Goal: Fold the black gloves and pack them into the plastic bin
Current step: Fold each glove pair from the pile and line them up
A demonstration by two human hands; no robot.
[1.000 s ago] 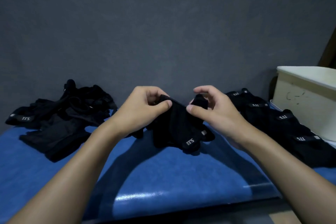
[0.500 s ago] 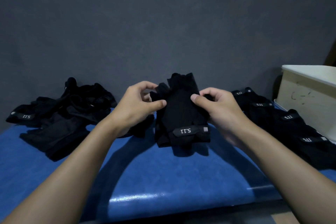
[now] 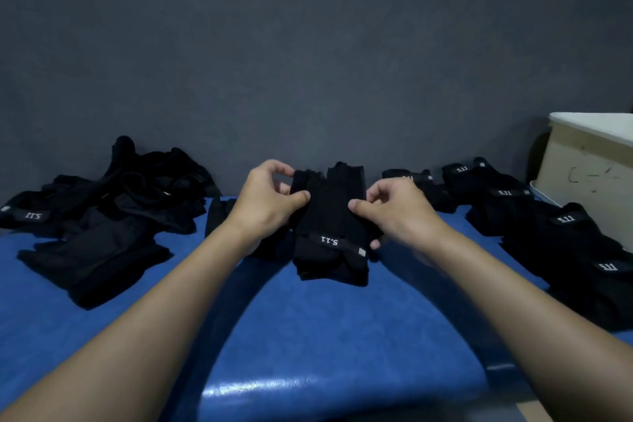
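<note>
A black glove [image 3: 330,229] with a white "5.11" strap is held upright over the blue table [image 3: 308,336], cuff down and fingers up. My left hand [image 3: 265,204] pinches its left edge between thumb and fingers. My right hand [image 3: 394,212] pinches its right edge the same way. A loose heap of black gloves [image 3: 102,216] lies at the left. A row of folded black gloves [image 3: 548,236] lies at the right, beside the cream plastic bin [image 3: 589,171] at the far right edge.
A dark grey wall [image 3: 308,44] closes off the back of the table. Another black glove [image 3: 219,216] lies behind my left wrist. The table's glossy front edge runs along the bottom.
The glove has been turned from a bunched, tilted hold to upright with the strap facing me. Both hands have moved closer together on its sides and slightly down.
</note>
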